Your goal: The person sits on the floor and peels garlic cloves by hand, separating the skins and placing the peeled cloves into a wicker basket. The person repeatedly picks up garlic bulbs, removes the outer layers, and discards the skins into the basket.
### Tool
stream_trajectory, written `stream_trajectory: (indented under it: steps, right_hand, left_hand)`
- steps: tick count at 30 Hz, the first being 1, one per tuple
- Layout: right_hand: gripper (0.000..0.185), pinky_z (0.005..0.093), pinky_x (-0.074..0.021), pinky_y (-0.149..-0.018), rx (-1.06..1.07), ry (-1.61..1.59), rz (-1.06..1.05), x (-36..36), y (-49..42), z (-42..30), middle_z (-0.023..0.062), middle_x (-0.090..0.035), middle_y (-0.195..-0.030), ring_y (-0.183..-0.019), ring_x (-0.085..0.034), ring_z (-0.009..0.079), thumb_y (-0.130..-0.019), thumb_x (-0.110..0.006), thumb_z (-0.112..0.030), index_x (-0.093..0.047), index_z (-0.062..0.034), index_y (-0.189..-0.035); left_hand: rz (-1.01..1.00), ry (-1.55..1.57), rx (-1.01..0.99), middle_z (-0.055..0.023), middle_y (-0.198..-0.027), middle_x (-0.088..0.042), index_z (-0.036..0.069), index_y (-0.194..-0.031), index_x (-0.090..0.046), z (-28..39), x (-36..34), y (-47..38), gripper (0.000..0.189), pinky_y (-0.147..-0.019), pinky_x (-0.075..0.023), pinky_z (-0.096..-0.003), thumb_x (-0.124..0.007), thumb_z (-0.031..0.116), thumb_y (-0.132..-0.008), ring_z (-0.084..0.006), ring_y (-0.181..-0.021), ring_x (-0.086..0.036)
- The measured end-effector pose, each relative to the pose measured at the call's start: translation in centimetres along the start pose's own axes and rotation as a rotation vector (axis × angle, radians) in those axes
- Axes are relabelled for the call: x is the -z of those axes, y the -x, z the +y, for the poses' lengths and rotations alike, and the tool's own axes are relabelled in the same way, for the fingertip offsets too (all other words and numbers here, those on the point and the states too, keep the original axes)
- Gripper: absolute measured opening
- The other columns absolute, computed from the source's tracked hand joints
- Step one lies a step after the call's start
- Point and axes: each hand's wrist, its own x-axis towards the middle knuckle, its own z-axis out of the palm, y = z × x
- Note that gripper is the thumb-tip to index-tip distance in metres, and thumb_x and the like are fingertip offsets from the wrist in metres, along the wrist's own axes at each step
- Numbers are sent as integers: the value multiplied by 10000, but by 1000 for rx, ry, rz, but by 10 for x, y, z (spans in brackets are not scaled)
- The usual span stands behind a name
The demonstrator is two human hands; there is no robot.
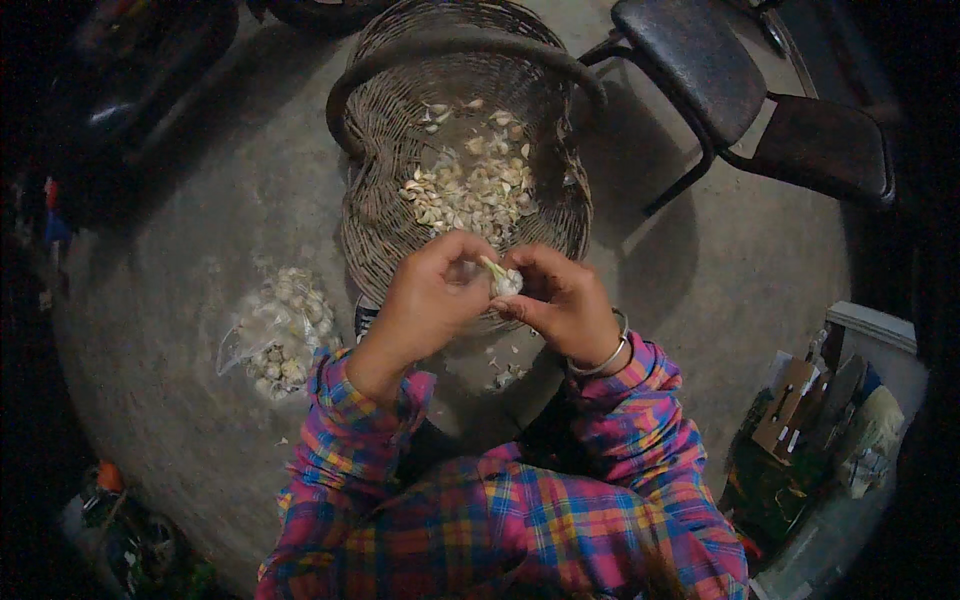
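Observation:
Between my two hands is a garlic bulb [508, 282] with a short pale stem pointing up and to the left. The fingers of my left hand [439, 289] pinch it from the left side. My right hand [559, 300], with a bangle at the wrist, grips it from the right with thumb and forefinger. Both hands are over the near end of a wicker basket [375, 247]. Loose garlic cloves [480, 191] and papery skins lie heaped on the basket's floor, a few of them scattered towards its far end.
Left of the basket, a clear plastic bag [247, 334] with garlic bulbs [277, 367] lies on the concrete floor [195, 277]. The basket's thick handle [465, 43] arches across its far part. A dark chair [697, 71] stands at the upper right. A box of odds and ends [817, 420] sits lower right.

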Motion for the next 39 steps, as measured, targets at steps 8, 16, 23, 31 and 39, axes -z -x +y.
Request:
stream_trajectory:
  steps: [8,16,23,31,39]
  right_hand:
    - [348,241,-445,-695,-129,-391,231,-5,-5,6,44,-560,-879,-815,-525,98,-684,-650,-14,-500,-11,-998]
    - [372,249,-457,-695,-38,-288,247,-11,-3,17,57,-571,-879,-830,-540,121,-715,-605,16,-468,-19,-1059]
    - [317,278,-450,-582,5,5,237,-14,-3,16,113,-569,-752,-674,-583,173,-699,-621,-35,-471,-32,-978]
    - [287,294,-426,-531,63,3,276,-21,-3,24,138,-552,-676,-629,-587,247,-692,-627,-54,-463,-23,-926]
    - [302,369,-442,-576,23,98,200,-18,-1,20,175,-554,-777,-754,-557,368,-685,-621,-48,-438,-14,-923]
  left_hand:
    - [125,293,84,-53,-852,-559,1,-914,-527,1,-1,-4,161,-555,-465,-217,-531,65,-766,-96,-699,-530]
    - [59,114,-23,-17,-797,-552,6,-894,-543,-4,-5,-4,179,-544,-398,-185,-579,125,-766,-48,-692,-498]
    - [98,-24,29,-64,-751,-540,1,-831,-540,-5,-4,-3,190,-598,-409,-258,-597,111,-686,-121,-685,-520]
    - [131,-255,-40,-96,-735,-535,-1,-801,-538,0,-4,-3,195,-616,-425,-282,-605,92,-643,-170,-685,-542]
    - [33,58,51,-43,-822,-550,11,-878,-527,-6,-1,-3,169,-710,-429,-248,-547,6,-710,-118,-767,-526]
